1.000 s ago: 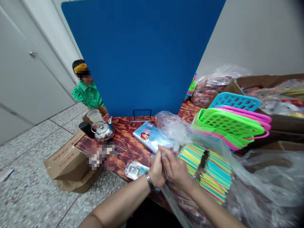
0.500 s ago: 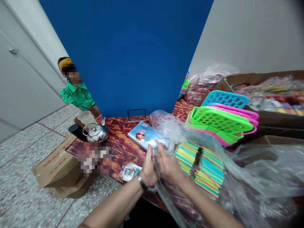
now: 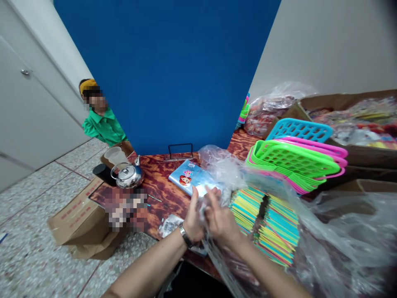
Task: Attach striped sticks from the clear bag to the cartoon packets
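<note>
My left hand, with a metal watch on its wrist, is closed round clear plastic at the table's near side. Touching the same plastic, my right hand has its fingers bent against it. The crumpled clear plastic hangs down between the two hands toward my body. Just beyond my fingertips lies a light blue packet with a red-haired cartoon figure. Right of my hands is a large stack of yellow and blue strips, partly under clear film. A small clear packet with a barcode lies left of my left hand.
Stacked green, pink and blue baskets stand at the right, before open cartons. A silver kettle and a dark cup are at the left. Behind the table rises a blue panel. A person in green is at the left.
The whole view has shifted slightly, so things appear a little further right. My right hand's fingers have bent more round the plastic; my left hand remains on it.
</note>
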### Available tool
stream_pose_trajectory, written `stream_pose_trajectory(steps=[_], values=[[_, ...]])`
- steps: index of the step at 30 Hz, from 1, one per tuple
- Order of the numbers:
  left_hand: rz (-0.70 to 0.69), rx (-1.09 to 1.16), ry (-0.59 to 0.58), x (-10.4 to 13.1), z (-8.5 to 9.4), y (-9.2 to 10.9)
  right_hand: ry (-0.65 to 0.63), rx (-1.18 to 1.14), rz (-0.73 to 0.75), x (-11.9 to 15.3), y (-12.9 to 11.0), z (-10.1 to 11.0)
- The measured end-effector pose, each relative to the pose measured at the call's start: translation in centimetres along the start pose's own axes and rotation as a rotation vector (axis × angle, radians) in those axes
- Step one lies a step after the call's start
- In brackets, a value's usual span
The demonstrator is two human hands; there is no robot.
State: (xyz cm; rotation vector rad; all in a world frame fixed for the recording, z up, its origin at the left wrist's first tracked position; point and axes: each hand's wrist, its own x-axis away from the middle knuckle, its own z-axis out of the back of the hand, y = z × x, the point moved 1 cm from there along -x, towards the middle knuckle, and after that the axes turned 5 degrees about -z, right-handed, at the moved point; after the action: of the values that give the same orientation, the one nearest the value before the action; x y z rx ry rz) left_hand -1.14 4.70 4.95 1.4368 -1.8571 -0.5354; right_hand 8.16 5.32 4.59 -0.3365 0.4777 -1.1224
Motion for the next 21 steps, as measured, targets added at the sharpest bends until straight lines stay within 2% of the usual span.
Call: stream_pose_trajectory(steps=[3, 5, 6, 7, 8, 11, 14, 17, 21], values=[[-0.017, -0.156, -0.099, -0.6, 0.8, 1.1, 0.008, 0.061, -0.124, -0.5, 2.2, 0.8], [-0.1, -0.447, -0.084, -2.4, 2.1, 2.8, 0.032, -0.002, -0.246, -0.8, 3.8, 1.7], [-0.188, -0.681, 0.022, -3.7, 3.0, 4.0, 0.057, -0.066, -0.307, -0.9, 4.6, 2.0], [-0.265, -0.962, 0.184, -5.1, 3.9, 5.2, 0.092, -0.14, -0.36, -0.8, 5.2, 2.2], [-0.286, -1.061, 0.274, -6.7, 4.8, 6.3, 0.131, -0.216, -0.397, -0.8, 5.8, 2.3], [-0.283, -1.222, 0.422, -10.9, 6.6, 8.2, 0.186, -0.412, -0.451, -0.6, 6.8, 1.7], [-0.232, -1.321, 0.514, -13.4, 7.3, 8.0, 0.153, -0.564, -0.507, -0.5, 7.1, 0.9], [-0.168, -1.354, 0.568, -14.4, 7.8, 7.7, 0.181, -0.651, -0.525, -0.5, 7.1, 0.4], [-0.162, -1.288, 0.59, -14.2, 8.7, 8.6, 0.19, -0.687, -0.523, -0.8, 7.0, 0.4]])
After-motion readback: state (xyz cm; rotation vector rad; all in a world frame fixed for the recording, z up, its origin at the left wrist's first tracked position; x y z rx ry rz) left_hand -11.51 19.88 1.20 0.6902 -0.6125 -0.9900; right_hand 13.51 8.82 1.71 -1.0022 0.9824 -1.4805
